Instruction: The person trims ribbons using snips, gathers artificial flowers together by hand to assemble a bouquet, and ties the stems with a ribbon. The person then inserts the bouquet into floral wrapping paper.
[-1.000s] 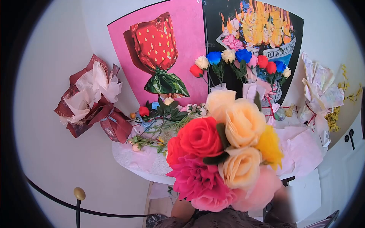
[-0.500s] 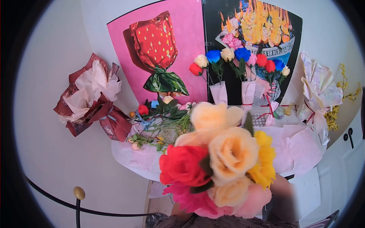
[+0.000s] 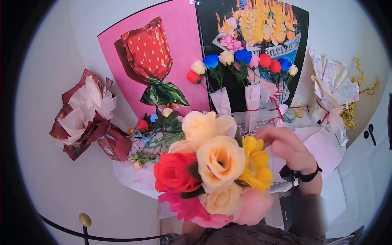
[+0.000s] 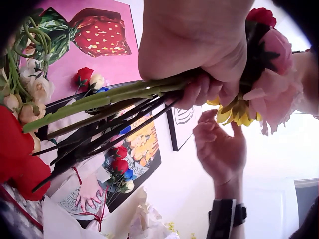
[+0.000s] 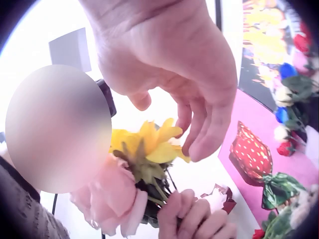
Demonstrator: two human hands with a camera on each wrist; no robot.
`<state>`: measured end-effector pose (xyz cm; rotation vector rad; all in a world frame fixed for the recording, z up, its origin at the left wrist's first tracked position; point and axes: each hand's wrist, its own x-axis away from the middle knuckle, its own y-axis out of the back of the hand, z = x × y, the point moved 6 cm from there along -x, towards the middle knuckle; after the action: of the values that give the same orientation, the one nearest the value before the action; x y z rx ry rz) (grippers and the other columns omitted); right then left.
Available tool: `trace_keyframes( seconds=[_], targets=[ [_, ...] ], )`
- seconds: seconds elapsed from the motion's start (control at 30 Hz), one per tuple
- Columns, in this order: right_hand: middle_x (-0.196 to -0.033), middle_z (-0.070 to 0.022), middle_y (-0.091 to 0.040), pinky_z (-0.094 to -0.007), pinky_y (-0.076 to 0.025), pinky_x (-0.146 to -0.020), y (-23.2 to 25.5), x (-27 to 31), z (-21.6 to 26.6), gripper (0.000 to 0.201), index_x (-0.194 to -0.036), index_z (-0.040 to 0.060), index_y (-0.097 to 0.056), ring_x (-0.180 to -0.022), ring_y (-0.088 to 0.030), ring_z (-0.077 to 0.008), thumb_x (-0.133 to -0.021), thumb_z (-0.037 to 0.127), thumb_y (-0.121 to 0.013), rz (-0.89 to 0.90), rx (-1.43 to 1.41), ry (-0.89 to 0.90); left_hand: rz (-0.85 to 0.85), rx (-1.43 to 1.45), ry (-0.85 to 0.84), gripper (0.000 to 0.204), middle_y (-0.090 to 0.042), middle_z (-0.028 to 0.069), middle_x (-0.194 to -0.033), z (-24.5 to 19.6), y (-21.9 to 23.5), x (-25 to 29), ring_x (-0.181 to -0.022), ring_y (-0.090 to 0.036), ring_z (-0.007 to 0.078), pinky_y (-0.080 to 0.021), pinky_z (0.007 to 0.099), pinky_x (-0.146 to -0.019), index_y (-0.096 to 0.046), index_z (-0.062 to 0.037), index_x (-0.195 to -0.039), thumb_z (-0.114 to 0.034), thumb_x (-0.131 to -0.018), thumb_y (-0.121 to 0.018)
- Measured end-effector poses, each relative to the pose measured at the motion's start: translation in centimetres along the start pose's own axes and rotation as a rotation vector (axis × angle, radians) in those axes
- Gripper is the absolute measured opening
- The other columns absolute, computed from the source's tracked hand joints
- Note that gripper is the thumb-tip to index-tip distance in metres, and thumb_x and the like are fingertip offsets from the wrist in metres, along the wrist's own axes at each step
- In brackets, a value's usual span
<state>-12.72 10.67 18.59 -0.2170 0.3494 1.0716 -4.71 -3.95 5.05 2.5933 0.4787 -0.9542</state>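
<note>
The left hand (image 4: 194, 45) grips a bundle of green and dark stems (image 4: 99, 103) in the left wrist view; its fingers also show low in the right wrist view. Above that grip the bouquet holds cream (image 3: 220, 163), red (image 3: 174, 172), magenta, pink and yellow flowers, hiding the left hand in the head view. Beside the yellow flower (image 3: 256, 164) is the right hand (image 3: 290, 150), fingers loosely bent. In the right wrist view its fingertips meet or nearly meet the yellow petals (image 5: 154, 142); contact is unclear.
Loose flowers and stems (image 3: 161, 139) lie on the white table's left side. Small wrapped roses (image 3: 252, 100) stand along its back, before two pictures. Wrapped bouquets flank them, with pink paper (image 3: 316, 145) at the right.
The right hand has come up from below the bouquet's right side to the yellow flower. The bouquet has shifted left in the head view, and the background has shifted left too.
</note>
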Motion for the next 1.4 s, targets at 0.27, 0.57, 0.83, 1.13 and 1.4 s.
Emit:
trace_keyframes(
  seconds=[0.27,0.57,0.83,1.13,1.4],
  targets=[
    [-0.070,-0.0078,-0.056,-0.0267,-0.042,-0.056,-1.5,0.9,4.2,0.015,-0.088,0.0012,-0.057,-0.061,-0.057,-0.0181,-0.091,0.016,-0.058,-0.039,0.629,0.148,-0.019,0.091,0.028,0.041,-0.055,0.0116,-0.104,0.6,-0.4,-0.2,-0.086,-0.055,0.0224,-0.045,0.0337,-0.075,-0.050,-0.0045,-0.112,-0.014,-0.077,-0.069],
    [-0.085,-0.0003,-0.058,-0.0214,-0.041,-0.062,0.0,0.1,3.2,0.020,-0.096,0.0006,-0.055,-0.071,-0.052,-0.0054,-0.094,0.021,-0.054,-0.138,0.380,0.146,-0.050,0.182,0.071,0.038,-0.055,0.0112,-0.101,1.0,-0.3,0.3,-0.083,-0.054,0.0216,-0.045,0.0330,-0.073,-0.050,-0.0047,-0.111,-0.013,-0.078,-0.068],
    [-0.120,-0.0092,-0.052,-0.0300,-0.043,-0.093,2.3,-0.6,-2.3,0.034,-0.119,0.0028,-0.044,-0.110,-0.052,-0.0155,-0.091,0.021,-0.051,-0.046,0.086,0.106,-0.081,0.274,0.089,0.036,-0.055,0.0108,-0.098,1.1,-0.3,0.4,-0.080,-0.054,0.0210,-0.045,0.0325,-0.071,-0.050,-0.0049,-0.110,-0.012,-0.079,-0.067],
    [-0.129,-0.0263,-0.049,-0.0400,-0.042,-0.093,-1.4,1.1,5.0,0.038,-0.117,0.0008,-0.058,-0.112,-0.054,-0.0336,-0.094,0.029,-0.046,-0.031,0.598,0.787,-0.082,0.384,0.117,0.033,-0.055,0.0104,-0.095,1.3,-1.1,0.1,-0.077,-0.053,0.0202,-0.044,0.0318,-0.069,-0.050,-0.0051,-0.108,-0.011,-0.079,-0.066],
    [-0.119,-0.0285,-0.055,-0.0383,-0.048,-0.082,-2.5,3.0,3.8,0.033,-0.113,-0.0034,-0.062,-0.098,-0.060,-0.0347,-0.092,0.018,-0.048,-0.096,0.728,0.832,-0.109,0.461,0.138,0.031,-0.054,0.0100,-0.092,1.5,-0.9,-0.1,-0.074,-0.053,0.0196,-0.044,0.0313,-0.067,-0.049,-0.0053,-0.107,-0.010,-0.080,-0.065]
  ],
)
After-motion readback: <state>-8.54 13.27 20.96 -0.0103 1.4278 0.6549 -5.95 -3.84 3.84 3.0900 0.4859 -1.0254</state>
